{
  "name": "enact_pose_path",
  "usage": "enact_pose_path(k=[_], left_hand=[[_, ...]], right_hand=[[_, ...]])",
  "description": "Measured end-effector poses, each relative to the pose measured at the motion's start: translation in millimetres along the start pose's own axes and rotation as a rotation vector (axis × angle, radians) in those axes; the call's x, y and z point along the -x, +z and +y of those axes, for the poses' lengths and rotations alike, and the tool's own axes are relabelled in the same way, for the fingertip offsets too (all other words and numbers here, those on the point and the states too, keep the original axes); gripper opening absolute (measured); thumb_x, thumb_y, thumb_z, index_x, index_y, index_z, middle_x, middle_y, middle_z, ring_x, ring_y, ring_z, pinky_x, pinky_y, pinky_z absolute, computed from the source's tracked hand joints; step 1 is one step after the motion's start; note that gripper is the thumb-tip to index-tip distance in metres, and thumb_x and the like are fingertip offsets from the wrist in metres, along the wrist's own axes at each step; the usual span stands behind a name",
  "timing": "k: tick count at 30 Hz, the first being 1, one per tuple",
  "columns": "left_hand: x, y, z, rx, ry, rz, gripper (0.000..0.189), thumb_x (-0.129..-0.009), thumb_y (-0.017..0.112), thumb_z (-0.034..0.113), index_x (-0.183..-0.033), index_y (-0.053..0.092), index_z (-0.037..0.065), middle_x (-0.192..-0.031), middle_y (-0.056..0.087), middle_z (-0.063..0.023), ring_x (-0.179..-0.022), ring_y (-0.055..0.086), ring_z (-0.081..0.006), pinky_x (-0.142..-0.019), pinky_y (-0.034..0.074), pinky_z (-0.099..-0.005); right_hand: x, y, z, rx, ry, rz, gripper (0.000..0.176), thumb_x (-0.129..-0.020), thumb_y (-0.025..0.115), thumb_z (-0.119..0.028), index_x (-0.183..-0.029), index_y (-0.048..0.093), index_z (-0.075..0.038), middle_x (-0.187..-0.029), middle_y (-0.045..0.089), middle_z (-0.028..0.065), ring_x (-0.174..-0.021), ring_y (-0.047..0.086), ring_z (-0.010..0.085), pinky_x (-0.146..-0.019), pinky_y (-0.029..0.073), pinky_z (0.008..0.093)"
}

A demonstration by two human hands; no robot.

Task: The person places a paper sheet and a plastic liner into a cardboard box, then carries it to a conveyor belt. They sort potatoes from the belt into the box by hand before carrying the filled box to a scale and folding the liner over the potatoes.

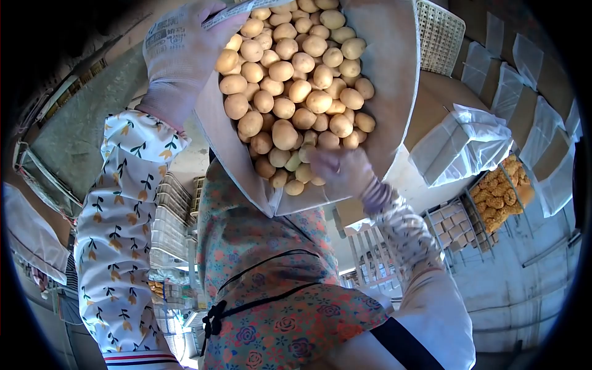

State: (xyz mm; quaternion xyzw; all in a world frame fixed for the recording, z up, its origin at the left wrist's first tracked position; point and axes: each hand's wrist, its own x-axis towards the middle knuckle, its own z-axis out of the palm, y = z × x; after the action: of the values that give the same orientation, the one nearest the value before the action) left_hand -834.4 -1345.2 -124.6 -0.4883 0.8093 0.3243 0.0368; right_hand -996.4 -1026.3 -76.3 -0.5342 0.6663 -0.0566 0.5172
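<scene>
A box with pale lined walls [394, 80] is tilted towards me, filled with round, tan produce [283, 98] like small potatoes; a few pieces near the bottom look greenish. My left hand [185, 52], in a pale lilac glove, is at the box's upper left edge, its fingers curled over the rim. At the lower right of the heap is my right hand [345, 169], also gloved. Motion blurs its fingers, which overlap the nearest pieces, and I cannot tell whether it holds one.
A pale plastic crate [439, 37] stands behind the box at upper right. Cartons with white plastic liners [459, 145] line the right side. Farther off are net bags of orange-brown produce [498, 194] and stacked small boxes [453, 227]. Stacked crates [169, 228] stand at lower left.
</scene>
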Motion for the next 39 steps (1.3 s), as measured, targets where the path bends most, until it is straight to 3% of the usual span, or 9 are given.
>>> enact_pose_path(k=[4,7,12,16,23,24,28,33,39], left_hand=[[-0.2,-1.6,-1.5,-0.064,0.026,0.036,0.051,-0.086,0.070,0.054,-0.110,0.070,0.008,-0.096,0.071,-0.0096,-0.091,0.068,-0.0265,-0.082,0.052,-0.0366],[11.4,11.6,-8.9,-0.249,0.194,0.251,0.043,-0.085,0.075,0.041,-0.110,0.068,0.008,-0.102,0.069,-0.0151,-0.098,0.066,-0.0307,-0.086,0.050,-0.0405],[7.6,2.4,3.9,-0.133,0.185,0.264,0.034,-0.081,0.079,0.037,-0.093,0.068,0.007,-0.088,0.067,-0.0140,-0.086,0.065,-0.0328,-0.080,0.049,-0.0435],[5.4,0.2,5.4,-0.131,0.177,0.243,0.031,-0.079,0.079,0.035,-0.086,0.069,0.007,-0.084,0.067,-0.0139,-0.084,0.065,-0.0330,-0.078,0.049,-0.0436],[4.2,-1.4,7.9,-0.093,0.193,0.269,0.030,-0.077,0.080,0.036,-0.083,0.070,0.008,-0.080,0.066,-0.0138,-0.081,0.064,-0.0329,-0.077,0.049,-0.0436],[5.7,-0.6,7.4,-0.112,0.207,0.282,0.030,-0.077,0.080,0.035,-0.082,0.070,0.008,-0.079,0.066,-0.0137,-0.080,0.065,-0.0329,-0.076,0.049,-0.0435],[2.6,-0.7,10.4,-0.115,0.214,0.305,0.030,-0.075,0.081,0.035,-0.082,0.071,0.008,-0.078,0.067,-0.0135,-0.078,0.065,-0.0330,-0.074,0.050,-0.0434],[-0.7,-3.0,7.2,-0.076,0.134,0.241,0.031,-0.074,0.082,0.036,-0.082,0.073,0.008,-0.079,0.069,-0.0136,-0.077,0.066,-0.0329,-0.073,0.050,-0.0434],[-0.1,-6.2,4.0,-0.090,0.031,0.109,0.045,-0.081,0.073,0.050,-0.100,0.072,0.009,-0.091,0.071,-0.0104,-0.090,0.067,-0.0291,-0.082,0.051,-0.0400]], right_hand=[[-134.4,-37.5,20.3,0.212,-0.304,0.626,0.021,-0.089,0.064,-0.022,-0.106,0.068,-0.011,-0.092,0.064,0.0101,-0.083,0.061,0.0306,-0.075,0.051,0.0407],[-241.0,-68.4,32.3,0.374,0.036,0.169,0.057,-0.092,0.058,-0.049,-0.132,0.061,-0.008,-0.131,0.063,0.0185,-0.123,0.058,0.0333,-0.104,0.045,0.0409],[-271.7,-58.1,24.6,0.379,0.173,-0.009,0.053,-0.090,0.059,-0.051,-0.122,0.068,-0.009,-0.126,0.067,0.0138,-0.111,0.064,0.0353,-0.098,0.049,0.0440],[-312.7,-83.7,52.9,-0.186,0.553,-0.730,0.060,-0.090,0.060,-0.055,-0.135,0.063,-0.016,-0.145,0.052,0.0182,-0.148,0.027,0.0307,-0.115,0.033,0.0343],[-286.1,-29.2,34.2,0.198,0.257,-0.243,0.067,-0.084,0.064,-0.053,-0.140,0.058,-0.016,-0.135,0.061,0.0120,-0.120,0.060,0.0310,-0.103,0.045,0.0431],[-290.0,-31.6,31.3,0.208,0.257,-0.429,0.082,-0.078,0.059,-0.068,-0.140,0.058,-0.015,-0.143,0.057,0.0127,-0.128,0.056,0.0289,-0.107,0.042,0.0434],[-248.5,-23.7,22.6,0.066,0.122,-0.672,0.070,-0.083,0.053,-0.066,-0.123,0.069,-0.011,-0.125,0.066,0.0169,-0.118,0.062,0.0287,-0.101,0.046,0.0402],[-137.0,-14.6,-3.3,0.128,-0.066,-0.254,0.045,-0.079,0.064,-0.054,-0.099,0.074,-0.014,-0.099,0.072,0.0105,-0.098,0.066,0.0296,-0.096,0.046,0.0401],[-43.7,-4.7,1.3,0.346,-0.210,0.307,0.053,-0.071,0.076,-0.040,-0.120,0.068,-0.023,-0.112,0.065,0.0003,-0.120,0.053,0.0278,-0.105,0.033,0.0588]])
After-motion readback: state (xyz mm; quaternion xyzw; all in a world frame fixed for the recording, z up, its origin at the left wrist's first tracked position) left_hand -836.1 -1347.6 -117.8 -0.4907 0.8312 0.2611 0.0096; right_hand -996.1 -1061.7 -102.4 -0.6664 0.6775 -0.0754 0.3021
